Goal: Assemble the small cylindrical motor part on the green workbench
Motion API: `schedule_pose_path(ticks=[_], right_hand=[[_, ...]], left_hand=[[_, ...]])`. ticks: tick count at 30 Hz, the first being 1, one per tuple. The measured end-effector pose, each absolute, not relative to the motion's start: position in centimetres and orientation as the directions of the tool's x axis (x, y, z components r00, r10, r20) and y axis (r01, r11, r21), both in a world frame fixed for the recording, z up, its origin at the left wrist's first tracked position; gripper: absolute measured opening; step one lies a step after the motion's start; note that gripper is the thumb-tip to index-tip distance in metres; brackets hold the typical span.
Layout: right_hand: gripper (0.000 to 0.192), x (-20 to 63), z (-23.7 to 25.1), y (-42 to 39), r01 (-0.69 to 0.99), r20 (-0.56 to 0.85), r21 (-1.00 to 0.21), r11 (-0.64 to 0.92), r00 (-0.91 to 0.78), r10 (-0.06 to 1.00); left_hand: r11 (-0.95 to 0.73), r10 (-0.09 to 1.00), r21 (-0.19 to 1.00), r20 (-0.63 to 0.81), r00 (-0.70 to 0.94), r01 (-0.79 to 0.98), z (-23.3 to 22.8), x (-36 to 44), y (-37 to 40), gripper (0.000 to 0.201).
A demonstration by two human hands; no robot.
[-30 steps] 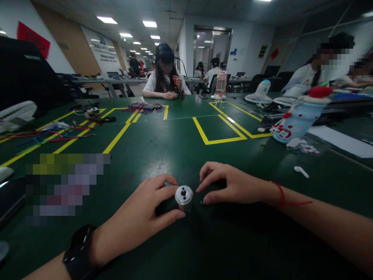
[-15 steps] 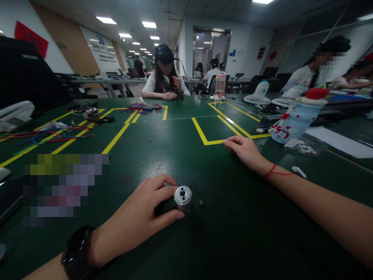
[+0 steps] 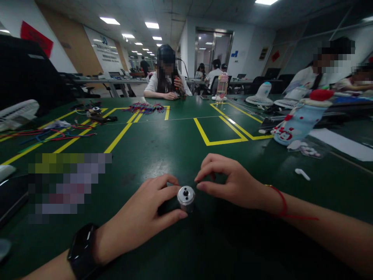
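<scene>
A small silver metal cylinder (image 3: 185, 196) with a dark hole in its top stands on the green table (image 3: 180, 151). My left hand (image 3: 140, 217), a black watch on its wrist, grips the cylinder's dark body from the left with thumb and fingers. My right hand (image 3: 233, 181), with a red string around the wrist, rests just right of the cylinder. Its thumb and forefinger are pinched together right beside the cylinder's top edge. Whether something tiny sits between those fingertips does not show.
A white earbud (image 3: 302, 174) lies to the right, beyond it a blue bottle cover (image 3: 297, 120) and white paper (image 3: 340, 142). Coloured wires (image 3: 49, 134) lie left and far centre. Yellow tape lines (image 3: 218, 134) mark the table. Other people sit at the far side.
My right hand left the cylinder, reached out to the yellow tape line, then came back with fingers pinched beside the cylinder. A small dark part seen right of the cylinder no longer shows.
</scene>
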State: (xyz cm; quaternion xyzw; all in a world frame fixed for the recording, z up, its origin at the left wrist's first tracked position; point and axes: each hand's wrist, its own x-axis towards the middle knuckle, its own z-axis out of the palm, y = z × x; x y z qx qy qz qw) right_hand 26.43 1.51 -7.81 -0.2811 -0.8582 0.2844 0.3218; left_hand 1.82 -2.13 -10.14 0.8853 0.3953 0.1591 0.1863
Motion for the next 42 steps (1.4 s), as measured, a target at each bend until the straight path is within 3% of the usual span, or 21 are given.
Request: schedule_pose_path(ticks=[3, 9, 20, 23, 27, 31, 38, 42], right_hand=[[0.011, 25.3, -7.4, 0.7, 0.276, 0.441, -0.676, 0.684, -0.593, 0.674], [0.015, 25.2, -7.1, -0.2, 0.302, 0.388, -0.639, 0.707, -0.667, 0.636], [0.016, 26.6, -6.7, -0.1, 0.323, 0.349, -0.703, 0.634, -0.619, 0.703], [0.021, 27.3, -7.4, 1.5, 0.330, 0.346, -0.767, 0.551, -0.510, 0.788], [0.028, 29.6, -9.4, 5.3, 0.336, 0.267, -0.892, 0.302, -0.146, 0.953], [0.037, 31.4, -11.1, 7.9, 0.300, 0.241, -0.927, 0.224, 0.019, 0.970], [0.036, 31.1, -11.4, 7.5, 0.329, 0.231, -0.914, 0.236, -0.057, 0.971], [0.023, 29.7, -9.8, 5.3, 0.387, 0.228, -0.873, 0.297, -0.214, 0.950]], left_hand=[[-0.628, 0.755, 0.448, 0.154, 0.637, 0.636, -10.6, 1.9, -2.1, 0.021], [-0.644, 0.750, 0.427, 0.186, 0.635, 0.635, -10.9, 2.7, -2.3, 0.025], [-0.629, 0.755, 0.441, 0.149, 0.639, 0.640, -10.5, 3.3, -2.2, 0.022], [-0.625, 0.756, 0.446, 0.143, 0.638, 0.641, -10.5, 3.1, -2.1, 0.020], [-0.619, 0.760, 0.451, 0.135, 0.636, 0.644, -10.4, 2.9, -2.1, 0.019], [-0.621, 0.760, 0.449, 0.147, 0.633, 0.642, -10.0, 2.6, -2.1, 0.021], [-0.618, 0.762, 0.451, 0.143, 0.632, 0.644, -10.2, 2.5, -2.4, 0.020], [-0.621, 0.761, 0.448, 0.152, 0.630, 0.643, -9.6, 2.6, -2.6, 0.021]])
